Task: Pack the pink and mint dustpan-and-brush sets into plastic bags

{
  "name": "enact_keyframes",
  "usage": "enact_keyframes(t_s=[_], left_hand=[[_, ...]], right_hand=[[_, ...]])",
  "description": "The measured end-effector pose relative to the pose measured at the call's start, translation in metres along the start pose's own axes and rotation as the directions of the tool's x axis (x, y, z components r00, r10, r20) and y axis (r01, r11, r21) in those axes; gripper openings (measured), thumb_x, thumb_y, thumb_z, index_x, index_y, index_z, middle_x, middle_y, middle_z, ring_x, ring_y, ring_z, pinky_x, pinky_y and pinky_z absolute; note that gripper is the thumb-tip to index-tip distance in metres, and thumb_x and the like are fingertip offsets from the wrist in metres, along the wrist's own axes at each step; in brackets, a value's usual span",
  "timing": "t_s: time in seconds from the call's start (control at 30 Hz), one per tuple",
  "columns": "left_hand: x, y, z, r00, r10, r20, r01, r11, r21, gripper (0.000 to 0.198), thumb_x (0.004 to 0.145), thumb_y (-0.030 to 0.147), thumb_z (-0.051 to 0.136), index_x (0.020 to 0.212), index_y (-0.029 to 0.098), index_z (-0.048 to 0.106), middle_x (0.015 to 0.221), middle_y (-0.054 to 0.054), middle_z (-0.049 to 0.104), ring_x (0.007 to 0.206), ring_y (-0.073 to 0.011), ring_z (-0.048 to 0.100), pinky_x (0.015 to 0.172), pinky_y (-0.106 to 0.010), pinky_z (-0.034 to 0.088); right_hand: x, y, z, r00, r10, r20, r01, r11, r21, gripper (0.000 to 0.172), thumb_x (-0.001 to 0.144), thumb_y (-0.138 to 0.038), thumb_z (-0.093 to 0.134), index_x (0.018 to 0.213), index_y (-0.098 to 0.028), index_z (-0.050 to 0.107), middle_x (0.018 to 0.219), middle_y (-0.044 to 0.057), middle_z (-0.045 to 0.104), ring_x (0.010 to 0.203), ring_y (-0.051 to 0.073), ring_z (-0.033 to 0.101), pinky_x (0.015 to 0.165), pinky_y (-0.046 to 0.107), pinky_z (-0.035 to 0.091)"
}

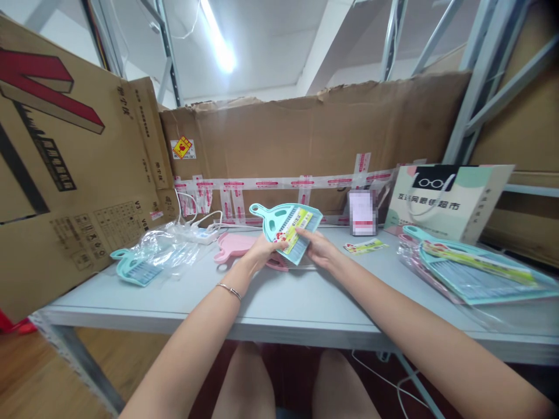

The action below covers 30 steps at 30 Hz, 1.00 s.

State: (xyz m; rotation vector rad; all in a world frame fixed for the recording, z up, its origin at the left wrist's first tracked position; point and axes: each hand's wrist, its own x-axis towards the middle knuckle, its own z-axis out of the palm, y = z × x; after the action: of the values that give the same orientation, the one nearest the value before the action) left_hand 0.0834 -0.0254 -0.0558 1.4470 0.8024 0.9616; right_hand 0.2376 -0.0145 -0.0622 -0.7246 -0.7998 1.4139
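Observation:
A small turquoise dustpan [267, 219] with a brush in it is held up over the middle of the table, its handle pointing to the upper left. Across it runs a yellow-green label strip [301, 222]. My left hand [261, 254] grips the dustpan's lower left side, thumb over the label's lower end. From the right, my right hand [322, 249] holds its edge with the thumb on the label; the fingers behind are hidden. Partly covered by my hands, a pink dustpan [236, 245] lies on the table behind.
Loose label strips [365, 247] lie right of my hands, before a blurred upright phone-like screen [363, 214]. Bagged turquoise dustpans [480, 273] lie at right near a paper bag [445, 203]. At left are another turquoise dustpan [131, 266], clear plastic bags [172, 247] and a power strip [204, 235].

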Motion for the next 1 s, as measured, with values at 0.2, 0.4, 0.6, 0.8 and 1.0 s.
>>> enact_keyframes(t_s=[0.2, 0.4, 0.6, 0.8, 1.0], left_hand=[[-0.002, 0.012, -0.005, 0.947, 0.187, -0.262, -0.090, 0.935, 0.342, 0.057, 0.060, 0.033, 0.075, 0.106, 0.015, 0.047, 0.095, -0.013, 0.063, 0.081, -0.0263, 0.063, 0.071, -0.041, 0.051], [-0.048, 0.064, -0.075, 0.574, 0.670, -0.471, 0.328, 0.339, 0.882, 0.042, 0.076, 0.032, 0.059, 0.111, 0.012, 0.047, 0.110, -0.017, 0.056, 0.107, -0.0299, 0.049, 0.090, -0.042, 0.039], [-0.106, 0.050, -0.154, 0.705, 0.450, -0.548, 0.685, -0.228, 0.692, 0.026, 0.074, 0.012, 0.051, 0.098, 0.010, 0.060, 0.109, -0.021, 0.056, 0.103, -0.0352, 0.049, 0.080, -0.045, 0.041], [-0.096, 0.074, -0.147, 0.660, 0.538, -0.525, 0.699, -0.182, 0.692, 0.031, 0.085, 0.019, 0.033, 0.094, 0.015, 0.062, 0.104, -0.016, 0.055, 0.099, -0.0301, 0.050, 0.067, -0.034, 0.045], [-0.049, 0.079, -0.084, 0.750, 0.555, -0.359, 0.502, -0.124, 0.856, 0.031, 0.085, 0.012, 0.032, 0.086, 0.013, 0.063, 0.095, -0.014, 0.054, 0.080, -0.0228, 0.058, 0.063, -0.031, 0.044]], right_hand=[[0.003, 0.000, -0.005, 0.999, -0.029, -0.014, 0.029, 0.999, 0.015, 0.024, 0.067, -0.004, 0.063, 0.088, -0.016, 0.062, 0.078, 0.004, 0.072, 0.073, 0.019, 0.068, 0.077, 0.036, 0.055], [0.011, -0.002, -0.014, 0.997, -0.033, -0.066, 0.036, 0.999, 0.038, 0.025, 0.068, -0.004, 0.062, 0.089, -0.017, 0.061, 0.080, 0.003, 0.072, 0.078, 0.020, 0.067, 0.080, 0.038, 0.054], [0.011, -0.006, -0.014, 0.999, -0.021, -0.047, 0.024, 0.998, 0.058, 0.025, 0.068, -0.005, 0.062, 0.090, -0.016, 0.061, 0.080, 0.004, 0.072, 0.078, 0.020, 0.067, 0.079, 0.038, 0.053], [-0.003, -0.014, -0.003, 0.996, 0.020, 0.091, -0.022, 0.999, 0.025, 0.024, 0.071, -0.008, 0.061, 0.093, -0.016, 0.062, 0.086, 0.005, 0.072, 0.080, 0.019, 0.067, 0.081, 0.037, 0.053], [-0.018, -0.023, 0.002, 0.961, 0.107, 0.257, -0.088, 0.993, -0.084, 0.023, 0.069, -0.010, 0.064, 0.092, -0.012, 0.065, 0.087, 0.010, 0.071, 0.075, 0.021, 0.068, 0.077, 0.037, 0.054]])
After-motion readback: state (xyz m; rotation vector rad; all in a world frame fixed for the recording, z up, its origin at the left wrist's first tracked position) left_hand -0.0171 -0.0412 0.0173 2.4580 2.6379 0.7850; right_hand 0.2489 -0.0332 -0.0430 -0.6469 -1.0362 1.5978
